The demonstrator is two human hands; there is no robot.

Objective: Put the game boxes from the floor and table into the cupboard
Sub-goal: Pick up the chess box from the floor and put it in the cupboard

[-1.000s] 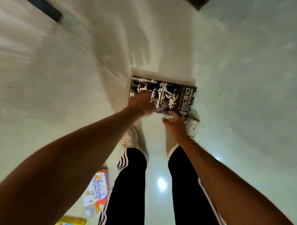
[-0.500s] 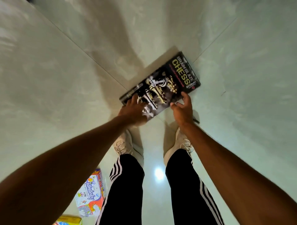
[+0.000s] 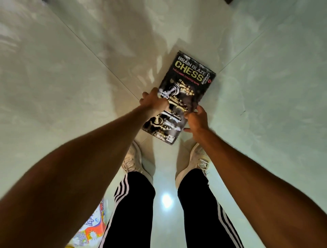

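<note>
A black chess game box [image 3: 187, 83] with yellow lettering is held above the pale tiled floor, its long side pointing away from me. My left hand [image 3: 154, 101] grips its left edge, thumb on the lid. My right hand [image 3: 195, 120] grips the right edge near the closer end. Both hands are closed on the box. A second, colourful game box [image 3: 92, 230] lies on the floor at the lower left, partly hidden behind my left arm and leg.
Pale glossy floor tiles [image 3: 70, 88] fill the view. My two feet in white shoes [image 3: 132, 159] stand just below the chess box. A dark object [image 3: 229, 1] shows at the top edge. The cupboard and table are out of view.
The chess box has turned clockwise from lying sideways to pointing away from me, and it has come up closer to the camera in both hands. The view has shifted so the colourful box is more hidden.
</note>
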